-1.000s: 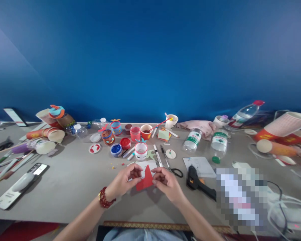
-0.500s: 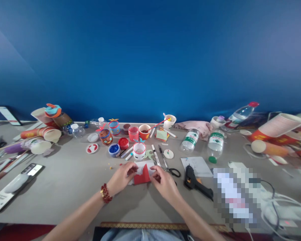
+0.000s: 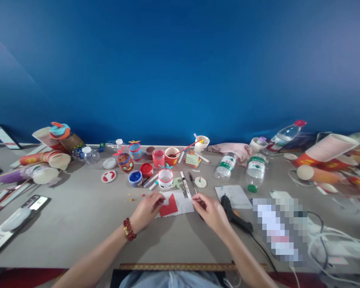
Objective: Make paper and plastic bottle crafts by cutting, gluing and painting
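My left hand [image 3: 147, 210] is closed in a pinch at the left edge of a torn white sheet of paper [image 3: 184, 206]. A red piece of paper [image 3: 169, 207] with an angular outline lies on that sheet, close to the left fingertips. To the right of the sheet is my right hand [image 3: 212, 212], its thumb and finger together near the end of a white marker [image 3: 185, 185]; whatever they hold is too small to make out. Just beyond the papers stands a white cup with a red rim [image 3: 165, 183]. The scissors are hidden by my right hand.
A black glue gun [image 3: 235, 216] and a paper sheet [image 3: 240, 198] lie to the right. Behind are open paint jars in blue [image 3: 135, 178] and red [image 3: 147, 170], plus plastic bottles [image 3: 256, 172]. A phone [image 3: 18, 224] lies left; cables [image 3: 321, 236] run right.
My right hand has moved right, off the papers and over the scissors. The red piece now lies flatter on the white sheet. My left hand stays near the left edge.
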`<state>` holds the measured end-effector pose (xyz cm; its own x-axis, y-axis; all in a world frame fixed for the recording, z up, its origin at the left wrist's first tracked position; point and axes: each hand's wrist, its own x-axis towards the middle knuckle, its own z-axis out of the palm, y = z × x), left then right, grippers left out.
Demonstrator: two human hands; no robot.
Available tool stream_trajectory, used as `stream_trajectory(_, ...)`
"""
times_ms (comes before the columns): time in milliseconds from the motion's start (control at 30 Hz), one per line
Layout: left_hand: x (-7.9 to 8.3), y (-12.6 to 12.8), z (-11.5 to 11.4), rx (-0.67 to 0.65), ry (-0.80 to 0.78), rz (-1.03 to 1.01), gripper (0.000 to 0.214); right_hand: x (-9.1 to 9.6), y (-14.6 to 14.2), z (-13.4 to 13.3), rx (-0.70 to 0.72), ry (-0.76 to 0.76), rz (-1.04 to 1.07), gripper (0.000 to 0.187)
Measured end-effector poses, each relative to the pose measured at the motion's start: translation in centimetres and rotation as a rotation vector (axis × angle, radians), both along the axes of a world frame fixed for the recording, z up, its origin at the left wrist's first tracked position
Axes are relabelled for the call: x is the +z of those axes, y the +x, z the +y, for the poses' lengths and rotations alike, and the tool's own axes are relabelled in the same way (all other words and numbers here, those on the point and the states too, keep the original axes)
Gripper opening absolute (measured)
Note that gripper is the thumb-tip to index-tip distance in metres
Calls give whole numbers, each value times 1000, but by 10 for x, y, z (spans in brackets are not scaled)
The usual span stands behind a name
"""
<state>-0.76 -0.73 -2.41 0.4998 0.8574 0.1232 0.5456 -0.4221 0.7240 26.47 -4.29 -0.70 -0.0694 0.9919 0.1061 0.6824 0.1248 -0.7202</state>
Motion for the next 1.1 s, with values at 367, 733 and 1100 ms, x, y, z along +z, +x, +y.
stream_trajectory(367,10,1,-3,-54,-36,-105,13,-12,-45,-5,112,-38,-124,35)
stream_trajectory(733,-4,0,3,-62,104,2,19,22,1,42,-20,-25,-478,22)
stream_trajectory(1100,-4,-1,4,-77,138,-13,17,9,-15,62,18,-133,-677,42)
